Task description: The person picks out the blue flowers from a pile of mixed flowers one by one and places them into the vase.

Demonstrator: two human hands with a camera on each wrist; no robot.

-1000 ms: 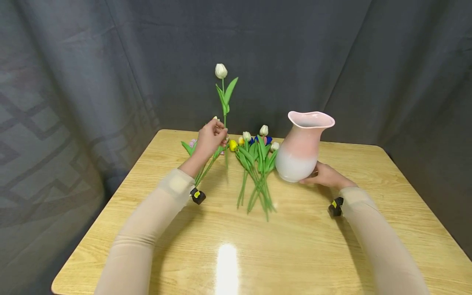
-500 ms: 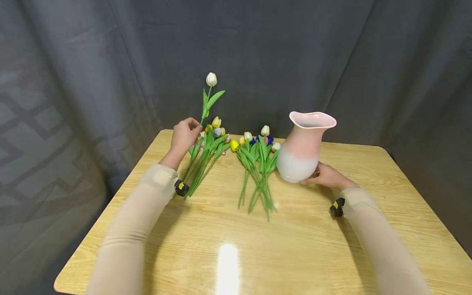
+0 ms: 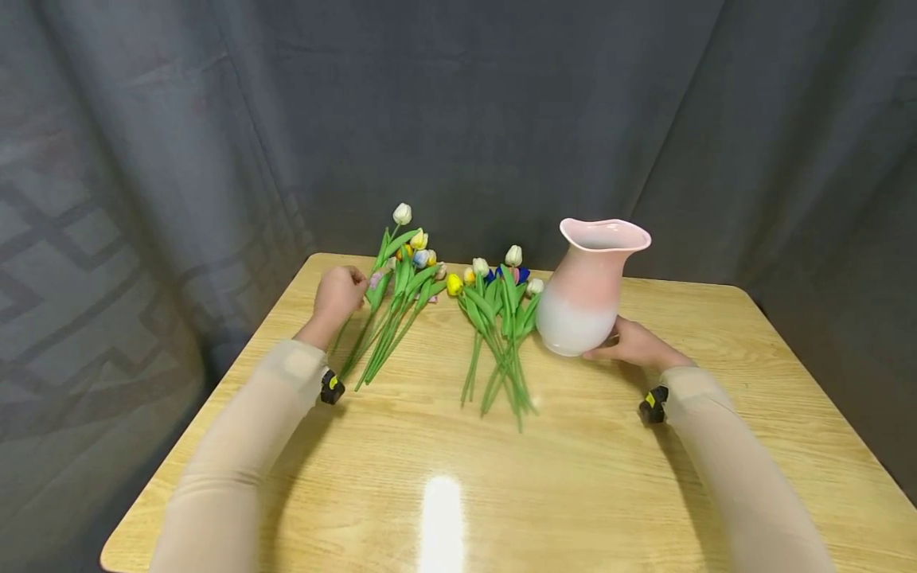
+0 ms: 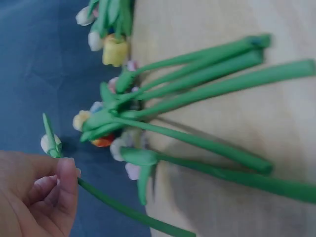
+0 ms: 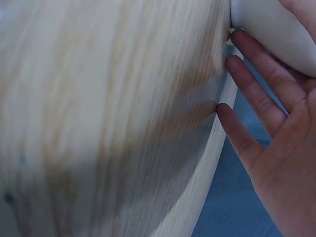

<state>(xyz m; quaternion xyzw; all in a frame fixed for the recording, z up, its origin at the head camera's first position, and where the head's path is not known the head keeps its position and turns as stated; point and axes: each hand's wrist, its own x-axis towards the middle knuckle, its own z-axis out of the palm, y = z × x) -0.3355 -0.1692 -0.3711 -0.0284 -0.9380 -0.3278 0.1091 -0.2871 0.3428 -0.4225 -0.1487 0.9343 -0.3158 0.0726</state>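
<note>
My left hand (image 3: 338,291) pinches the green stem of a white tulip (image 3: 402,213), held low over the left bunch of artificial tulips (image 3: 401,290) lying on the wooden table (image 3: 573,477). In the left wrist view the fingertips (image 4: 66,170) grip the stem (image 4: 123,210) beside the bunch's stems (image 4: 207,74). My right hand (image 3: 634,342) rests with straight fingers against the lower side of a pink-and-white vase (image 3: 587,286) standing upright. The right wrist view shows those fingers (image 5: 256,94) touching the vase's white base (image 5: 276,29).
A second bunch of tulips (image 3: 497,318) with yellow, white and blue heads lies between the left bunch and the vase. Dark grey curtains hang behind the table. The table's far edge runs just past the flower heads.
My left hand has carried the white tulip from upright down and to the left, tilting it onto the left bunch. The right hand and vase have stayed put.
</note>
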